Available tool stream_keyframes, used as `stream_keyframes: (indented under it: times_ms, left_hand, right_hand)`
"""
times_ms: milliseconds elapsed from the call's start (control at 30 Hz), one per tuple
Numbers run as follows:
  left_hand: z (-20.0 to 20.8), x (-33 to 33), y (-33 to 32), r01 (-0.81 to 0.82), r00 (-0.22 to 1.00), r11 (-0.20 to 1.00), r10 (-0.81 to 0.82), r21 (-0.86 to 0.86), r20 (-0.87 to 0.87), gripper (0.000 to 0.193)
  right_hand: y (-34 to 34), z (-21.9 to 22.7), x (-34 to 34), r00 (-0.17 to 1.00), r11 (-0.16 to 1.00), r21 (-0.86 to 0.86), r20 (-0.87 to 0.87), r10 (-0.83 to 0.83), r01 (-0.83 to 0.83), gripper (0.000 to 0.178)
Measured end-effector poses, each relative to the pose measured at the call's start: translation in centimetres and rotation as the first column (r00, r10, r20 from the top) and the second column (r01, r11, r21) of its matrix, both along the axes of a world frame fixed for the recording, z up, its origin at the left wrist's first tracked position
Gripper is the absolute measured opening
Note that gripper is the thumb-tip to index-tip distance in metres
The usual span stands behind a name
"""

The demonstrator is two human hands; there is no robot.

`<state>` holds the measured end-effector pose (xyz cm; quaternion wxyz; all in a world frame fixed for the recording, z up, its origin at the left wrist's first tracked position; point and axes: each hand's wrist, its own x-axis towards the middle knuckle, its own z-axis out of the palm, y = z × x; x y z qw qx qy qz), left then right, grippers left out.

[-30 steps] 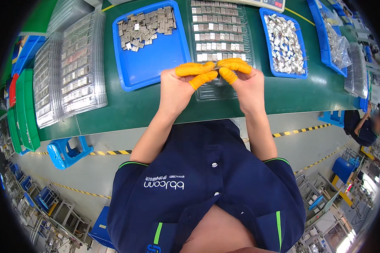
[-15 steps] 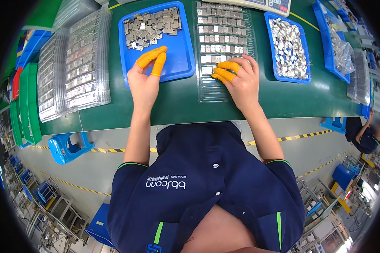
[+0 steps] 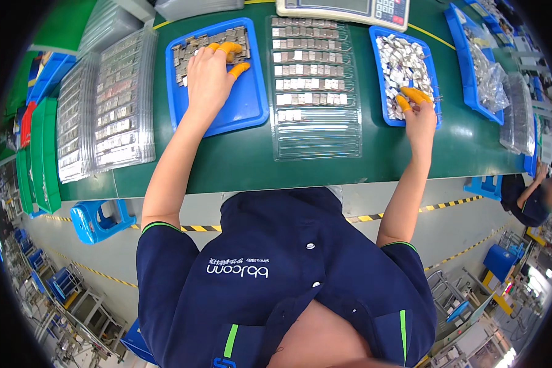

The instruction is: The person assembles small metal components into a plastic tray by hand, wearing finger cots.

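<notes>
My left hand (image 3: 211,76), with orange finger cots, reaches over a pile of flat metal connector pieces (image 3: 236,40) in a blue tray (image 3: 242,116). Its thumb is spread away from the fingers, and the hand looks open. On the right, my right hand (image 3: 419,113), also in orange cots, dips into white small parts with thin wire-like ends (image 3: 405,55) in another blue tray (image 3: 438,70). Thumb and finger come close together there; what lies between them is hidden. Between the hands lies a clear plastic blister tray (image 3: 318,138), its upper rows filled with connectors and one lower row partly filled.
Stacked filled blister trays (image 3: 126,98) stand at the left beside green bins (image 3: 45,150). A scale (image 3: 386,12) sits at the back. Farther right is a blue bin (image 3: 472,67) with plastic bags. Blue stools (image 3: 98,221) stand below the table edge; a person (image 3: 527,199) is at far right.
My left hand has moved up onto the metal pile. My right hand has left the blister tray and moved right to the white parts. The head view has shifted slightly.
</notes>
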<state>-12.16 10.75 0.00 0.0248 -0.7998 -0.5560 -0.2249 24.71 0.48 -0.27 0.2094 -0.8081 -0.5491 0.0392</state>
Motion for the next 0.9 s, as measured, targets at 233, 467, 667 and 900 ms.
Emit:
stream_keyframes:
  times_ms: [233, 467, 667, 900]
  left_hand:
    - [0.3, 0.6, -0.1, 0.022, 1.0, 0.999, -0.022, 0.034, 0.02, 0.019]
    - [3.8, 1.7, -3.8, 0.423, 0.269, 0.752, 0.429, -0.506, 0.862, 0.018]
    - [2.7, 3.8, -7.1, 0.454, 0.077, 0.798, 0.409, -0.397, 0.91, 0.031]
    - [3.4, 4.6, -8.7, 0.513, 0.069, 0.728, 0.494, -0.455, 0.867, 0.029]
  right_hand:
    - [0.1, 0.9, -1.3, 0.985, 0.983, 0.144, -0.145, -0.094, 0.115, 0.02]
    - [0.7, 1.8, -2.9, 0.708, 0.802, 0.521, -0.681, 0.185, 0.292, 0.022]
    - [0.4, 4.3, -10.4, 0.301, 0.891, 0.441, -0.869, 0.394, 0.106, 0.036]
    - [0.1, 3.9, -13.8, 0.048, 0.941, 0.33, -0.942, 0.334, -0.076, 0.021]
